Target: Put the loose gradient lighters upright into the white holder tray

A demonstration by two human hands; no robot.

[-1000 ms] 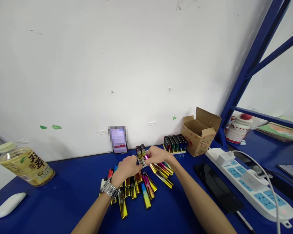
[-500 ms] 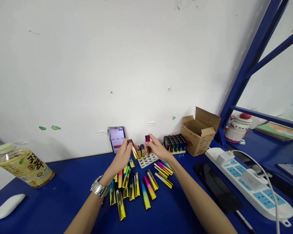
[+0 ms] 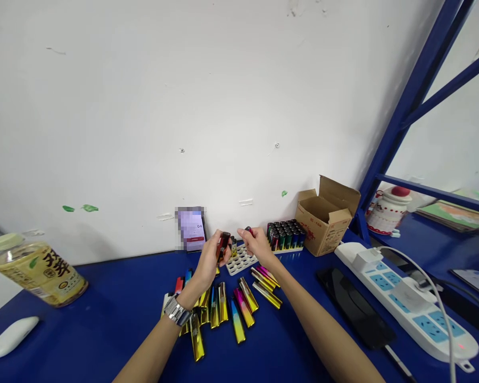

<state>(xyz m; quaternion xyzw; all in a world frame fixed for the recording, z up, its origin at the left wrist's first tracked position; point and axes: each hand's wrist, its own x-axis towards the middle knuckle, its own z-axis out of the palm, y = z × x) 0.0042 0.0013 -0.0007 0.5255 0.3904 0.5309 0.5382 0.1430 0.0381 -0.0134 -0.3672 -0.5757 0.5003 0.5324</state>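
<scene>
My left hand (image 3: pixel 211 259) is closed around a dark red lighter (image 3: pixel 223 243), holding it nearly upright above the left end of a white perforated tray (image 3: pixel 241 261). Just to the right, my right hand (image 3: pixel 259 246) pinches another lighter (image 3: pixel 248 230); only its dark, magenta-tinted end shows past the fingers. The two hands are apart. A few lighters (image 3: pixel 233 246) stand upright in that tray between them. Loose shiny lighters (image 3: pixel 239 319) in gold, blue, pink and red lie scattered below on the blue table, partly hidden by my left wrist.
A second tray holds rows of upright lighters (image 3: pixel 286 235) beside an open cardboard box (image 3: pixel 327 221). A phone (image 3: pixel 193 230) leans on the wall. A black phone (image 3: pixel 355 306) and a power strip (image 3: pixel 411 303) lie right; a bottle (image 3: pixel 40 271) and white case (image 3: pixel 10 338) left.
My left hand has shifted right and turned its lighter from a slant to nearly upright. My right hand has moved slightly right and lower, its lighter now mostly covered by the fingers.
</scene>
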